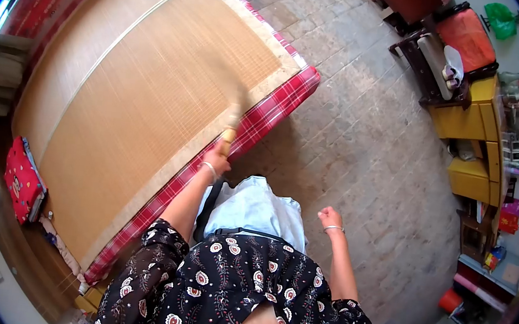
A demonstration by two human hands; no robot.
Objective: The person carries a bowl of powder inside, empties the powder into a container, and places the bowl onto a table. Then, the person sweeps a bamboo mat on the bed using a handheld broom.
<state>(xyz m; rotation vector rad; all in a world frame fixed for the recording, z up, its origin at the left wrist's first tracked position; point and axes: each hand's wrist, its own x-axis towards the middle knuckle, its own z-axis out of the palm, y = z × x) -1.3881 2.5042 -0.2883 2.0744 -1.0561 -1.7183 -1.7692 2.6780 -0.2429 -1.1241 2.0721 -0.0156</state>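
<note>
My left hand point(216, 159) is wrapped round the pale wooden handle of a brush point(229, 134). The far part of the brush is smeared by motion, so its bristles do not show clearly. It reaches over the near edge of a bed covered with a tan woven mat point(154, 73). Under the mat's border hangs a red plaid sheet point(271, 117). Off to the right, my right hand point(330, 217) is curled into a loose fist above the floor, with nothing visible in it. A bracelet circles each wrist.
A red patterned pillow or folded cloth point(23, 181) lies at the bed's lower left corner. Grey paving point(364, 142) forms the floor. Along the right stand yellow drawers point(472, 180), a dark chair with an orange-red cover point(467, 40) and a red bucket point(450, 301).
</note>
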